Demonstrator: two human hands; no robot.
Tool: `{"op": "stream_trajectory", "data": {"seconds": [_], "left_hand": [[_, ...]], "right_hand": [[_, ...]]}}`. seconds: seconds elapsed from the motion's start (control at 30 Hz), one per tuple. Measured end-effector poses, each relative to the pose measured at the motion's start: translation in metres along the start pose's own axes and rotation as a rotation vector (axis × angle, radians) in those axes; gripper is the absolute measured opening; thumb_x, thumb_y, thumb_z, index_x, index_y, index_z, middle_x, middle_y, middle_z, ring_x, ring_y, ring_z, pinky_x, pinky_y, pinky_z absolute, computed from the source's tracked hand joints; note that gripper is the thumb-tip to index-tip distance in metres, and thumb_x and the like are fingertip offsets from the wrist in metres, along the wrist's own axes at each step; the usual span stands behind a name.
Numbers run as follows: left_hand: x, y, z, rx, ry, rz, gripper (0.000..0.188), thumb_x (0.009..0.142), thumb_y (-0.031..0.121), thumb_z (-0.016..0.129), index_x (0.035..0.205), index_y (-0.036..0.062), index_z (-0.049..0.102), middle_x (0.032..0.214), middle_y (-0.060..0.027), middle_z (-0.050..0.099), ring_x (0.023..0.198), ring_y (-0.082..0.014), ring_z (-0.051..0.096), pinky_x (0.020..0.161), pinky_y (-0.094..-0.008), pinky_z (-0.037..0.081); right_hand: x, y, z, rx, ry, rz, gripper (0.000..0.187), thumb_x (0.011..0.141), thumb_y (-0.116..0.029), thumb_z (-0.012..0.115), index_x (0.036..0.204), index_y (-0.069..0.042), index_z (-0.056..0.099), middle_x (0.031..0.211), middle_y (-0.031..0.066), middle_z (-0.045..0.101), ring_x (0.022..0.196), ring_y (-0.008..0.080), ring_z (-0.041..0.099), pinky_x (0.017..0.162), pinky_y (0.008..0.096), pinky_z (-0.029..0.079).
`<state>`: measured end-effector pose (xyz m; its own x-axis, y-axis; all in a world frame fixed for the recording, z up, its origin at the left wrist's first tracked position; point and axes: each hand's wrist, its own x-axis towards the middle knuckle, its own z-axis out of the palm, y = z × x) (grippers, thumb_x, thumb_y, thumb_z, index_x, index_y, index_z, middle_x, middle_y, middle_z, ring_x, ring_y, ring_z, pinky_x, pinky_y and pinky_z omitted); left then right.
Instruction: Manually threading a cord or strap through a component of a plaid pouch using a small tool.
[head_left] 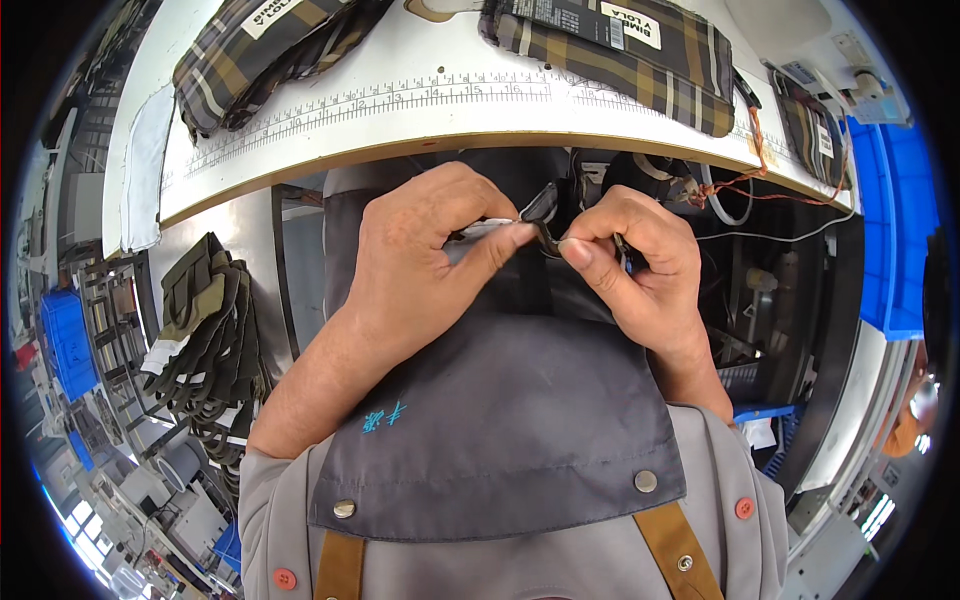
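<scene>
Above my lap, just in front of the table edge, both hands pinch a small dark fabric strip [541,207]. My left hand [420,255] grips one side between thumb and forefinger. A thin white piece [484,228] shows under that thumb and forefinger; whether it is joined to the strip I cannot tell. On the other side, my right hand [640,262] closes thumb and forefinger on the strip's lower end. The strip's upper end sticks up between the hands, and the rest is hidden by my fingers.
Plaid fabric pieces with labels [640,60] [260,60] lie on the white table [400,120], which has ruler markings. Orange cords [735,185] hang at its right edge. A stack of dark green straps [205,340] hangs at left. Blue bins [885,230] stand at right.
</scene>
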<state>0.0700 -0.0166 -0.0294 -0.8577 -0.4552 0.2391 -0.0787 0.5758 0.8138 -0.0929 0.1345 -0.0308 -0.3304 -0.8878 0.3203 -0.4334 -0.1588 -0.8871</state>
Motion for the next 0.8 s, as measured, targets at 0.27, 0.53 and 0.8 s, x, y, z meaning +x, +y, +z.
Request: {"op": "stream_trajectory", "data": {"seconds": [0.27,0.53,0.8], "left_hand": [[-0.003,0.000,-0.001,-0.166,-0.018,0.003,0.010,0.087,0.008,0.074,0.086,0.0005,0.068,0.101,-0.0096,0.071,0.089,-0.0192,0.067,0.078,-0.0295,0.050],[-0.004,0.001,0.000,-0.216,0.016,-0.020,0.006,0.090,0.005,0.069,0.091,0.0004,0.067,0.104,-0.0111,0.071,0.095,-0.0190,0.067,0.085,-0.0294,0.050],[-0.006,0.000,0.002,-0.234,0.039,0.036,0.006,0.086,0.000,0.070,0.092,0.0002,0.067,0.102,-0.0105,0.070,0.094,-0.0173,0.067,0.083,-0.0282,0.050]], "right_hand": [[-0.005,0.006,0.005,-0.090,0.148,0.115,0.012,0.089,-0.007,0.073,0.097,-0.002,0.065,0.079,0.0031,0.060,0.070,0.0113,0.052,0.066,0.0257,0.043],[0.000,-0.023,-0.002,0.010,-0.228,0.075,0.016,0.094,-0.010,0.064,0.104,0.003,0.063,0.092,0.0147,0.065,0.077,0.0261,0.064,0.071,0.0329,0.051],[-0.003,-0.021,0.004,-0.061,-0.171,0.210,0.023,0.093,-0.014,0.069,0.107,0.004,0.066,0.094,0.0163,0.069,0.084,0.0289,0.068,0.073,0.0348,0.054]]}}
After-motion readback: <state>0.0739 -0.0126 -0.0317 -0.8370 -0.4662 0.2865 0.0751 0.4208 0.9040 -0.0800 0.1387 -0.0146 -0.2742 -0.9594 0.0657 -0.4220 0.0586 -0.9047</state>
